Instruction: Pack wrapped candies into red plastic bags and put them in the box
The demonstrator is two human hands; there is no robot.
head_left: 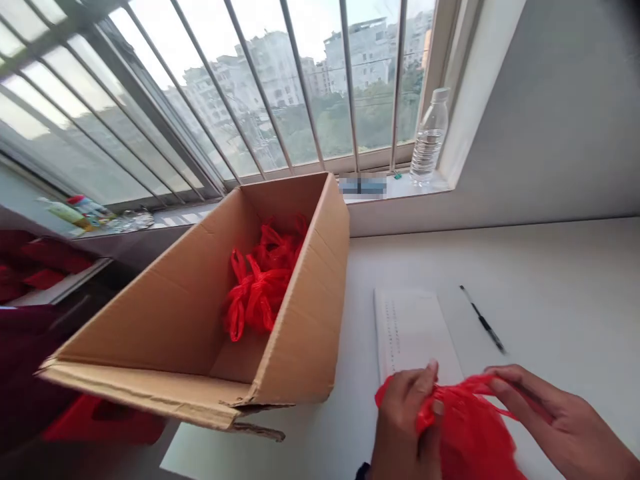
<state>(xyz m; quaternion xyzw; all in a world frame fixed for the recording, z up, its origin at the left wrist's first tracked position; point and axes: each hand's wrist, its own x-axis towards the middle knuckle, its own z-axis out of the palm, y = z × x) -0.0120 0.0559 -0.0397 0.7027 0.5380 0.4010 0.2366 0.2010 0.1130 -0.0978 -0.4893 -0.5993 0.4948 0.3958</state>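
A thin red plastic bag [475,433] is stretched between my two hands at the lower right, over the white table. My left hand [405,420] is closed round its gathered top. With thumb and fingers, my right hand [545,413] pinches a strand of the same bag on the right. What lies inside the bag cannot be made out. Left of my hands stands an open cardboard box [320,287], with several knotted red plastic bags [263,287] lying inside towards its far end.
A notebook [415,327] and a black pen [484,323] lie on the white table [565,280]. On the windowsill stand a clear plastic bottle [430,140] and, further left, small packets [90,210]. Metal bars [305,100] cross the window. Dark red items [45,260] sit at far left.
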